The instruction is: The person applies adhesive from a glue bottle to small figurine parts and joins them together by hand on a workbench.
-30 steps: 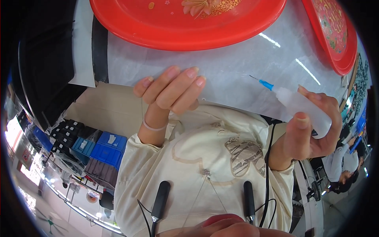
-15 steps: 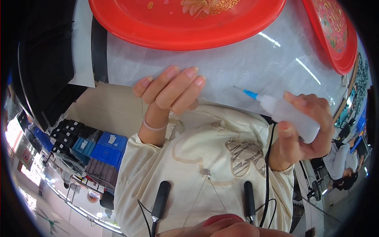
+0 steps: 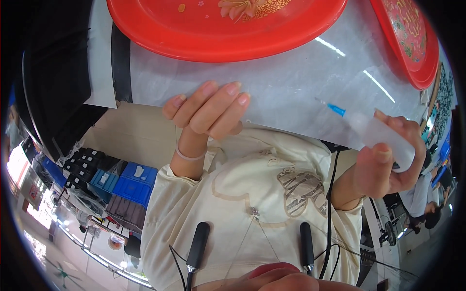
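One whitish squeeze bottle [image 3: 381,133] is clamped between the thumb and fingers of the right hand [image 3: 374,169], tilted at the near edge of the pale table [image 3: 272,87], toward its right end. Its blue needle tip [image 3: 336,110] slants to the left; the thin end is blurred, and from where I stand I can't tell whether it touches the surface. Well apart from it, the left hand [image 3: 208,114] holds nothing that I can see, fingers loosely curled above that same near edge, whether resting or hovering I can't say. Beyond both hands lies a large red tray [image 3: 228,56] with a flower and gold pattern, and a second red tray [image 3: 420,77] sits by the table's right edge
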Tool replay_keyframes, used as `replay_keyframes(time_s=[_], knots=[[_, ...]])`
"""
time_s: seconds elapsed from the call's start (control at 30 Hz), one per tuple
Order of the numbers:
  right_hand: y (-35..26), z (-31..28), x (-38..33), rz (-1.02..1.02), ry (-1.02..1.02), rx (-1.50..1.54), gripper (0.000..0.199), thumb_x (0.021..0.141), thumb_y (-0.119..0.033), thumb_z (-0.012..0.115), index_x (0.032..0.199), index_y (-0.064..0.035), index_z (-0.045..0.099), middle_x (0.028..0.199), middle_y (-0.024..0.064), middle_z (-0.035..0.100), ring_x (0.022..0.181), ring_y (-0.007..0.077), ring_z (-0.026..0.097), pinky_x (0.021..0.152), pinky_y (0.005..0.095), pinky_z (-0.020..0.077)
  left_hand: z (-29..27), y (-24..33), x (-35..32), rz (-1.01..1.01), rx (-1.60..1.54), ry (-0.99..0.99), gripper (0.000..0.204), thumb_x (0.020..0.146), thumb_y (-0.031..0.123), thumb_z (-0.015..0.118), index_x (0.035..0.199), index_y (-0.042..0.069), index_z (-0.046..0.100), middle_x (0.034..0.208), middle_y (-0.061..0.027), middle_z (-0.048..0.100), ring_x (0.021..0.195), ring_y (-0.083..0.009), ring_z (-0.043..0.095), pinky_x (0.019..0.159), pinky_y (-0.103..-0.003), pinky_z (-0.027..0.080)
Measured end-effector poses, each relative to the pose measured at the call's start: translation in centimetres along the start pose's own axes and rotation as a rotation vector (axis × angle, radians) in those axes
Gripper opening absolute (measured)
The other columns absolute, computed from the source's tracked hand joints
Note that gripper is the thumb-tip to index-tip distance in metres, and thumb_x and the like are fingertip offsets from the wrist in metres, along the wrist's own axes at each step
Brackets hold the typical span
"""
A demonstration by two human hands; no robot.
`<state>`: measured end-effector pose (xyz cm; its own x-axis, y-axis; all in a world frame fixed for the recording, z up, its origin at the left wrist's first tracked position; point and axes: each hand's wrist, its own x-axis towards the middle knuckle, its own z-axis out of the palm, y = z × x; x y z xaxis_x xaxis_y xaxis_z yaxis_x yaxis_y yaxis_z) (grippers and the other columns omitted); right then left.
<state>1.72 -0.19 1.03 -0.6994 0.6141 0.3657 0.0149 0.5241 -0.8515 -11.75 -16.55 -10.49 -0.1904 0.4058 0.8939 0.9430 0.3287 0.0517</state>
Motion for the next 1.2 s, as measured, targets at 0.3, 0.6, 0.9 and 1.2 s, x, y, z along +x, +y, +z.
replay_keyframes(time_s=[0.3,0.6,0.9,1.2], knots=[[-0.3,-0.6,0.3,0.014,-0.039,-0.166,0.033,0.064,-0.012,0.062,0.088,0.0089,0.052,0.073,0.0201,0.055,0.062,0.0219,0.052,0.057,0.0275,0.0426,0.0,0.1,-0.1,-0.003,-0.006,0.0,0.015,0.083,0.019,0.033,0.085,0.025,0.047,0.084,0.0103,0.051,0.088,-0.0076,0.047,0.092,-0.028,0.025],[0.7,-1.4,0.9,-0.202,-0.299,0.0,0.036,0.06,-0.008,0.066,0.087,0.0096,0.05,0.076,0.0163,0.055,0.049,0.0143,0.044,0.042,0.022,0.0358,0.0,0.1,-0.2,-0.012,-0.014,0.002,0.016,0.083,0.019,0.033,0.085,0.026,0.047,0.084,0.01,0.052,0.088,-0.0081,0.047,0.092,-0.029,0.025],[0.3,-1.6,0.8,-0.164,-0.346,-0.142,0.032,0.064,-0.012,0.061,0.087,0.0081,0.052,0.07,0.0202,0.058,0.059,0.0184,0.047,0.051,0.0248,0.0377,0.0,0.3,-0.3,-0.02,-0.012,0.0,0.018,0.083,0.02,0.031,0.086,0.026,0.048,0.084,0.0096,0.052,0.089,-0.0084,0.046,0.091,-0.029,0.025],[0.0,-1.0,-0.1,0.038,0.026,-0.138,0.03,0.062,-0.011,0.06,0.084,0.0083,0.052,0.072,0.0202,0.057,0.06,0.0201,0.048,0.054,0.0268,0.0393,0.2,0.3,-0.3,-0.023,-0.009,0.023,0.021,0.084,0.021,0.029,0.086,0.025,0.049,0.085,0.009,0.053,0.09,-0.0091,0.046,0.091,-0.03,0.025]])
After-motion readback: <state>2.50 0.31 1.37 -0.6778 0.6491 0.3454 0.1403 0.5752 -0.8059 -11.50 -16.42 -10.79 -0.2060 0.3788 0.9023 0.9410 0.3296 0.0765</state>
